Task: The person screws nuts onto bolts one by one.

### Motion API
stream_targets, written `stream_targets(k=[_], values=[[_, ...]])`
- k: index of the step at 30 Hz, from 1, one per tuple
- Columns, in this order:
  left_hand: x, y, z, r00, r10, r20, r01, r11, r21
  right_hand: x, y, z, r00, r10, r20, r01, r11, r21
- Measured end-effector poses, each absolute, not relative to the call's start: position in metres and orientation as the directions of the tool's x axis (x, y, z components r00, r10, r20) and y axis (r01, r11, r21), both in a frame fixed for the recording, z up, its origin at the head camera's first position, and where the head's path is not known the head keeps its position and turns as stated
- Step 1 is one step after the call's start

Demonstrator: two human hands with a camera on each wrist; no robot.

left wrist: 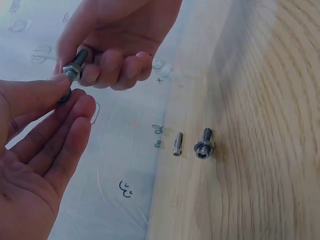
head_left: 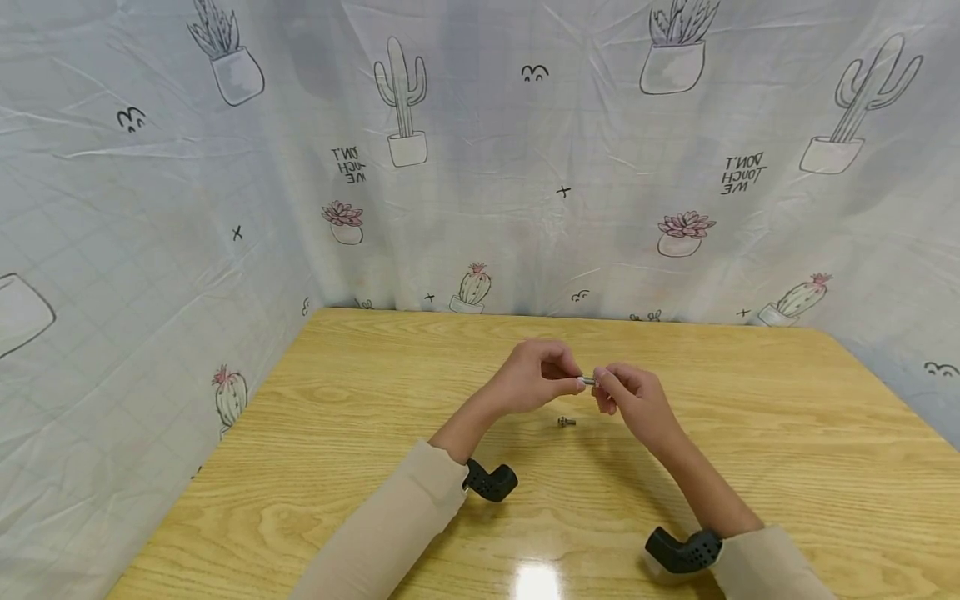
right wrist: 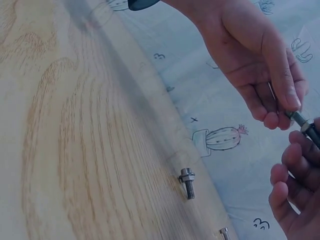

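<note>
Above the table, my left hand (head_left: 534,379) pinches one end of a metal bolt (head_left: 588,381) between thumb and fingers. My right hand (head_left: 636,402) grips the bolt's other end, opposite the left. A hex nut (left wrist: 73,71) sits around the bolt's shank, seen between the two hands in the left wrist view. Below the hands, a socket-head bolt (left wrist: 204,149) with a collar or nut near its head lies on the wood. Beside it is a slimmer metal pin or screw (left wrist: 178,145), which the right wrist view cuts off at its lower edge.
The wooden table (head_left: 390,367) stretches beneath both arms. Behind and to the sides hangs a pale curtain (head_left: 480,183) printed with potted cacti. A black camera mount (head_left: 491,482) is worn on the left wrist and another mount (head_left: 684,551) on the right.
</note>
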State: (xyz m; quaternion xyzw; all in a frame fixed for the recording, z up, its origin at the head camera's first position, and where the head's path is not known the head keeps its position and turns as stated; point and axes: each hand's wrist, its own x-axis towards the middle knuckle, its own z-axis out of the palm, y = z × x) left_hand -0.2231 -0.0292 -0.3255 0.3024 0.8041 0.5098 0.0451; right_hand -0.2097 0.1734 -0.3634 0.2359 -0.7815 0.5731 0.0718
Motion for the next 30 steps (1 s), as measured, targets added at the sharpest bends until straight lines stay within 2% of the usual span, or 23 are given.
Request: stream_targets(k=[7, 17, 30], values=[[-0.2211, -0.0281, -0.3243, -0.818, 0.526, 0.234, 0.444, 0.318, 0.838, -0.2091, 0.1717, -0.3607, -0.905, -0.264, 0.333, -0.404, 0.287, -0.869], [-0.2239, -0.0318, -0.3275, -0.868, 0.45, 0.209, 0.391, 0.361, 0.847, -0.2101, 0.1731, -0.3636, -0.848, -0.308, 0.431, -0.507, 0.231, -0.83], [-0.2212, -0.0301, -0.323, -0.855, 0.477, 0.204, 0.399, 0.353, 0.847, -0.2083, 0.1721, -0.3602, -0.875, -0.301, 0.38, -0.458, 0.254, -0.852]])
